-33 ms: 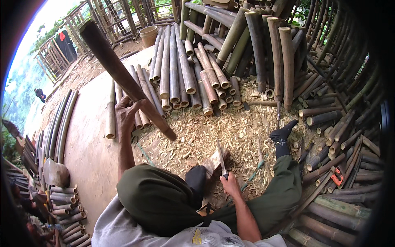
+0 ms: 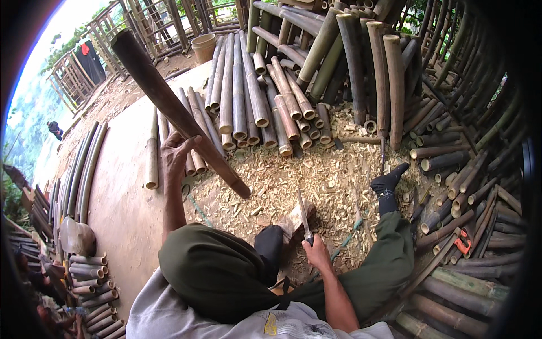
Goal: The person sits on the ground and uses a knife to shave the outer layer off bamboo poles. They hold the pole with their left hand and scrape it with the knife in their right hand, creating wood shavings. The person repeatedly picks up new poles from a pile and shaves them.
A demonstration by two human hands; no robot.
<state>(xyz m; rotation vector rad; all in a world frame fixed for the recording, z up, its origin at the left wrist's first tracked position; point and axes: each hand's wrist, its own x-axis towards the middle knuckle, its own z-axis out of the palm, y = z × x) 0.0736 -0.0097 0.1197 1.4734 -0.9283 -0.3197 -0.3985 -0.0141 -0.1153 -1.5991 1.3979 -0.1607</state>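
Note:
My left hand (image 2: 176, 153) grips a dark brown bamboo pole (image 2: 161, 93) near its lower part. The pole slants from the upper left down toward the middle, its lower end hanging over the wood chips. Low in front of me, my right hand (image 2: 318, 253) is closed round the black handle of a long-bladed knife (image 2: 303, 210), blade pointing away from me. Behind the blade lies a pale wooden block (image 2: 290, 222), next to my dark-socked left foot (image 2: 269, 246). Whether the blade touches the block I cannot tell.
Wood chips (image 2: 271, 181) cover the ground ahead. Cut bamboo poles (image 2: 239, 90) lie in rows beyond them, and upright poles (image 2: 379, 79) lean at the back right. More bamboo (image 2: 451, 305) is stacked at right, with an orange-handled tool (image 2: 463, 241). A bucket (image 2: 203, 48) stands far back.
The bamboo pole's lower end has shifted slightly right and down. My left thumb now points out along the pole more. The right hand and knife have barely moved.

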